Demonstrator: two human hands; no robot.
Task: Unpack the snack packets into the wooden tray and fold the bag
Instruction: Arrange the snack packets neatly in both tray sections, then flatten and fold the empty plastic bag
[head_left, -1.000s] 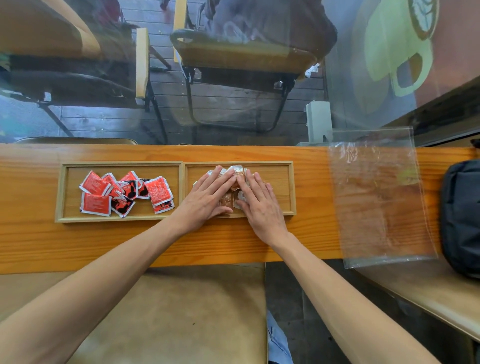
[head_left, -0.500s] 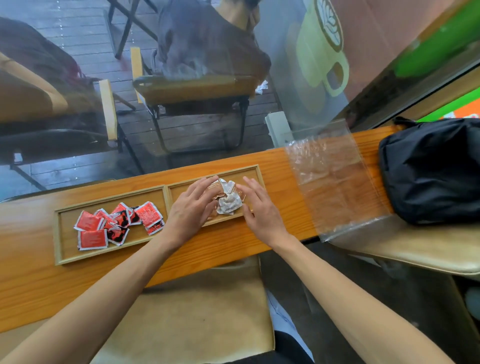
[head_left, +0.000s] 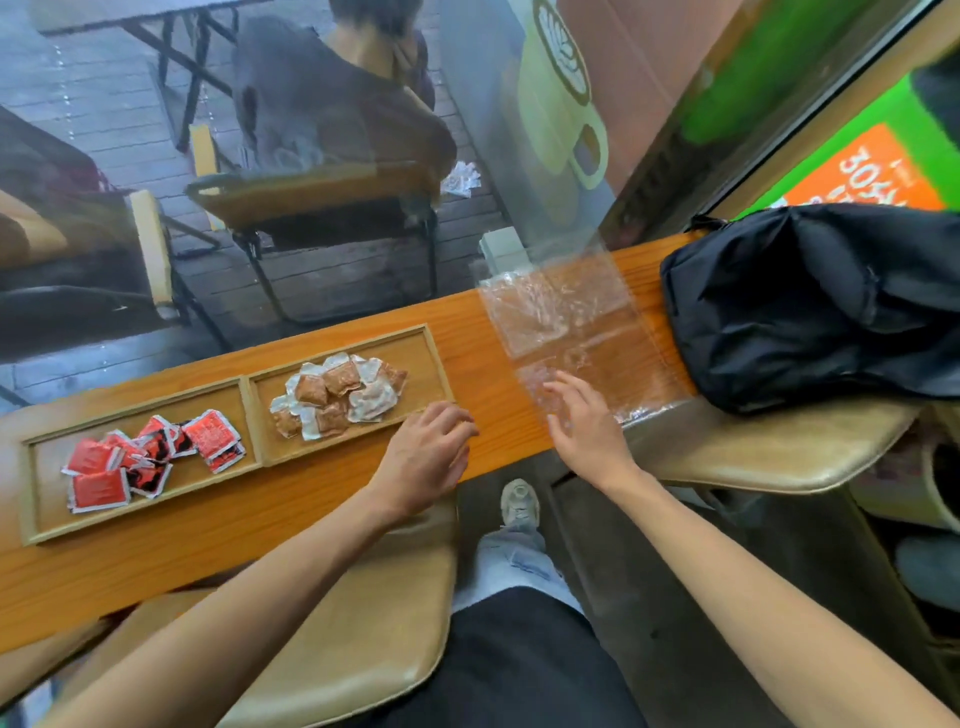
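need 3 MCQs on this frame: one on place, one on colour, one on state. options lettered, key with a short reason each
1. Where do the brown packets lie?
A. in the right compartment of the wooden tray
B. inside the clear bag
C. on the black bag

2. What colour are the packets in the tray's left compartment?
A. green
B. red
C. blue

3. What state is the clear plastic bag in?
A. folded into a small square
B. stuffed with packets
C. empty and lying flat on the counter

Key:
1 A: the brown heap sits right of the tray's divider.
2 B: the left heap is red with some black print.
3 C: wood grain shows through the bag, nothing inside; the right hand is at its near edge with fingers spread, and the left hand holds nothing.
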